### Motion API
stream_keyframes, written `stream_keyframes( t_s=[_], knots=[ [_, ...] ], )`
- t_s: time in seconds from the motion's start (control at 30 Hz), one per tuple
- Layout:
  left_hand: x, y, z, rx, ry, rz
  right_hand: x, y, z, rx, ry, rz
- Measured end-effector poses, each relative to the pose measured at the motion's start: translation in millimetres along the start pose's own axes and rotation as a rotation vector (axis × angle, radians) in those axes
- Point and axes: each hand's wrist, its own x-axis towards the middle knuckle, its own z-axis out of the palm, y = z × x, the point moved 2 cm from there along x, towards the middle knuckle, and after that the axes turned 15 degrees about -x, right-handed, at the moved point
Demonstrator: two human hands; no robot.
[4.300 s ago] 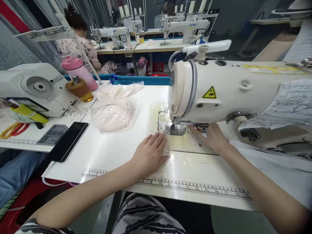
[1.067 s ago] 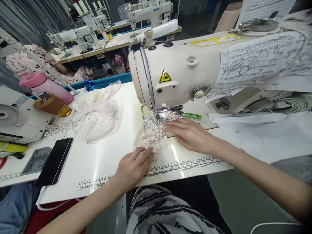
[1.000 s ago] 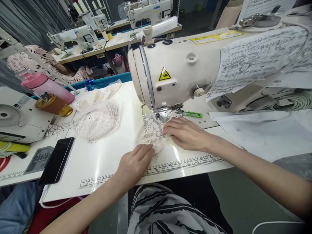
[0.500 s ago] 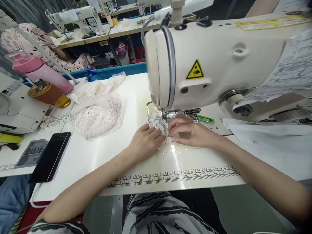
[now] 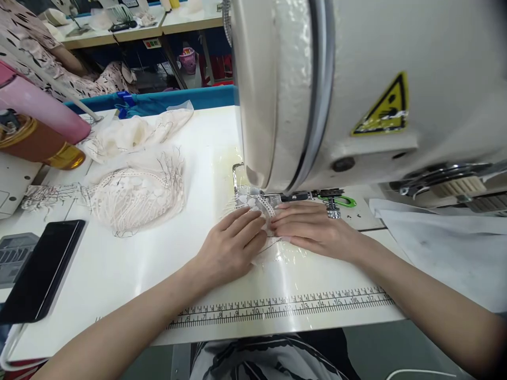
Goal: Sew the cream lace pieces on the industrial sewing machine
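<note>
A piece of white lace [image 5: 251,201] with a dotted scalloped edge lies under the head of the sewing machine [image 5: 273,95]. My left hand [image 5: 233,240] rests on its near left part, the fingers bent together over the lace and the thumb hidden. From the right, my right hand [image 5: 312,227] lies nearly flat, its fingers stretched out and their tips touching the lace edge. Sheer fabric and a dark thread show between the hands. The needle is hidden behind the machine head.
On the left lie a bundle of lace pieces [image 5: 137,198] with loose threads, a black phone [image 5: 43,269], an amber jar [image 5: 43,142] and a pink bottle [image 5: 43,105]. A green thread snipper [image 5: 346,201] and white sheets [image 5: 443,248] are on the right. A ruler strip [image 5: 277,309] runs along the front edge.
My view has moved closer to the machine head. My right hand has gone from curled fingers at the lace edge to straighter, flatter fingers. The left hand stays on the lace.
</note>
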Motion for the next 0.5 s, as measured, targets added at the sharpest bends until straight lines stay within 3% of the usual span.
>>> stream_keyframes(
  t_s=[0.17, 0.5],
  knots=[
    [-4.5, -3.2, 5.2, -0.115, -0.111, -0.091, -1.9, -2.5, -2.0, -0.057, 0.025, 0.084],
    [-3.3, -2.5, 6.5, -0.088, -0.129, -0.126, -2.7, -1.3, 0.1, -0.052, 0.032, 0.130]
  ],
)
